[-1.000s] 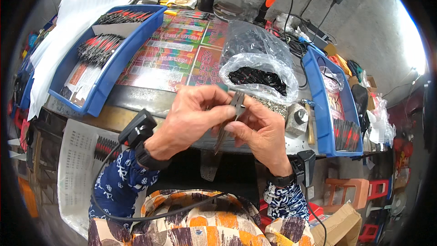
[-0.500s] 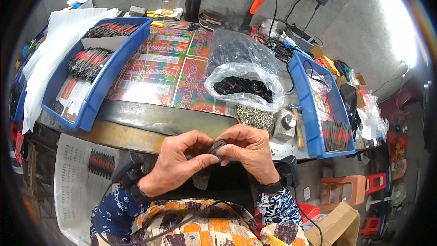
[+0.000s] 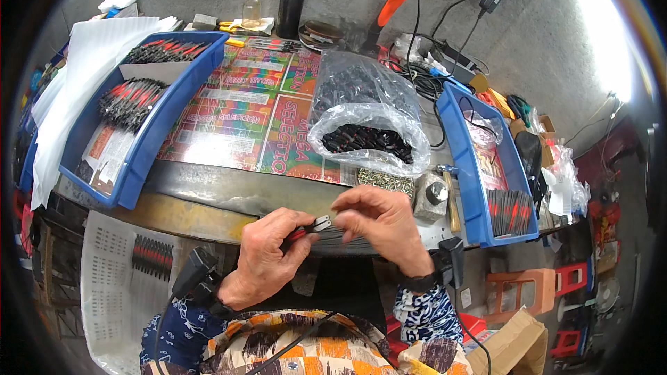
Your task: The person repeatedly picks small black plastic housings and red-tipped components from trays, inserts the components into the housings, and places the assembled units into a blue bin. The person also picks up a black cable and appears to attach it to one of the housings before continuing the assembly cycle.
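My left hand (image 3: 267,253) is closed round a small black-and-red handle (image 3: 297,234), near the bench's front edge. A pale metal end piece with small holes (image 3: 322,223) sticks out of it toward my right hand. Most of the handle is hidden by my fingers. My right hand (image 3: 382,226) hovers just right of the metal end, apart from it, thumb and fingers bent with a gap between them. I see nothing in that hand. Beneath the hands lie several thin grey strips (image 3: 347,239) at the edge. Beyond my right hand sits a round dish of small metal pins (image 3: 384,179).
A clear plastic bag (image 3: 361,87) of black parts lies mid-bench. Blue bins with black-and-red pieces stand left (image 3: 149,132) and right (image 3: 479,173). A metal block (image 3: 431,201) and a hammer (image 3: 453,208) are at right. A white basket (image 3: 114,285) sits low left.
Both hands were together on the piece. Now my right hand has drawn away from it, while my left hand keeps hold and has turned the metal end upward to the right.
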Motion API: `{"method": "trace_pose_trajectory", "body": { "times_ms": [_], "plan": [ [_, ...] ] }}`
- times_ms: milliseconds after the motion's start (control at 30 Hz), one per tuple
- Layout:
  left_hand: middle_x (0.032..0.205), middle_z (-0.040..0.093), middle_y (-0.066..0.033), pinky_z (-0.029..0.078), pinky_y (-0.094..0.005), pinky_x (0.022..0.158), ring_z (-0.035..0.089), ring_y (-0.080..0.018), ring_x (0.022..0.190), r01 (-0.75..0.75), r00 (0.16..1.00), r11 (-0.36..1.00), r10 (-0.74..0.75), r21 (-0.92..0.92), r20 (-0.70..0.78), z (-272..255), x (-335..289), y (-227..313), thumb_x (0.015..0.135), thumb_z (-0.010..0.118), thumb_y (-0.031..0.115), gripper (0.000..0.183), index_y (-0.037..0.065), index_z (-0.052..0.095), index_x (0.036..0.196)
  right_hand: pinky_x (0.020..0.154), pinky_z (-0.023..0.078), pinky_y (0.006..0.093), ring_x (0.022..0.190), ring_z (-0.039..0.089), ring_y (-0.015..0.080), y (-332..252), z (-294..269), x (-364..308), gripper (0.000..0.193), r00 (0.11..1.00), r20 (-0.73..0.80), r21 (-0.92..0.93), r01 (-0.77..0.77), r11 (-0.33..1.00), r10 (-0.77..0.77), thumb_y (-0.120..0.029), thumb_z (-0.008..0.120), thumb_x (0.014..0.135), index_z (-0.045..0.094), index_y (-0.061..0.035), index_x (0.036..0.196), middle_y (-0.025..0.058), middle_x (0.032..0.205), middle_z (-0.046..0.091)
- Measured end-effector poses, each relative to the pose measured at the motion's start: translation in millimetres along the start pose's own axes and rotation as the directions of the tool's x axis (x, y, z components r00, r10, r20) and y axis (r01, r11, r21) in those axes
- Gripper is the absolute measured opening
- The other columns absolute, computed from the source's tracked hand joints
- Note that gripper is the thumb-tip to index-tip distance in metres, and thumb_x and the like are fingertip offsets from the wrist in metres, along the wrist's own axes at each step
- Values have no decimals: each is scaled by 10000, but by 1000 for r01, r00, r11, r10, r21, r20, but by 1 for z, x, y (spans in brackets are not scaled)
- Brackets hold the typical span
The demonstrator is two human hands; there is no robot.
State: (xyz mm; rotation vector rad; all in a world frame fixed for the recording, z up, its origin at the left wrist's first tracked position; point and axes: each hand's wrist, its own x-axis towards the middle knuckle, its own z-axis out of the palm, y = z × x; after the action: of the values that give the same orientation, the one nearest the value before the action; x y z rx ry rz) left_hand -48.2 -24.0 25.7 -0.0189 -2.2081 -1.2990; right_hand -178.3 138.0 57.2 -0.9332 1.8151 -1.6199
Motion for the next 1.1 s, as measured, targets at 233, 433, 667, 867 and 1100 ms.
{"method": "trace_pose_trajectory", "body": {
  "times_ms": [233,433,667,867,1100],
  "plan": [
    [788,638,-130,488,-293,585,609,-207,638,-25,1000,999,26,40,-10,-10,1,-8,773,730,-42,213,-41,667,977,670,498,367,742,654,292,7,-45,65,105,874,-91,-843,187,504,-477,-98,691,825,719,-36,906,128,820,682],
    [802,633,-133,500,-305,537,637,-230,618,-53,998,998,54,39,-20,-16,3,-17,768,733,-58,216,-30,655,967,759,461,428,849,584,325,31,-55,104,102,888,25,-926,194,323,-460,-143,718,794,707,-57,850,110,792,626],
    [797,636,-123,506,-301,548,644,-226,626,-29,999,998,30,49,-17,-22,5,-24,760,733,-55,224,-19,656,968,774,470,421,868,585,322,55,-53,124,173,912,34,-960,144,241,-408,-191,750,763,730,-44,852,116,806,632],
    [803,640,-122,512,-305,560,650,-231,637,-28,1000,998,28,56,4,-22,5,-24,760,733,-48,225,-15,655,968,783,474,428,892,591,332,62,-55,127,183,904,5,-954,133,269,-427,-173,742,759,695,-26,856,127,821,641],
    [797,651,-130,497,-293,583,633,-210,645,6,1000,1000,-6,23,-12,-25,-2,-18,747,739,-55,219,-34,666,953,720,470,445,832,614,344,40,-57,105,182,896,-19,-931,146,335,-445,-140,723,761,628,-50,887,127,799,644]
  ]
}}
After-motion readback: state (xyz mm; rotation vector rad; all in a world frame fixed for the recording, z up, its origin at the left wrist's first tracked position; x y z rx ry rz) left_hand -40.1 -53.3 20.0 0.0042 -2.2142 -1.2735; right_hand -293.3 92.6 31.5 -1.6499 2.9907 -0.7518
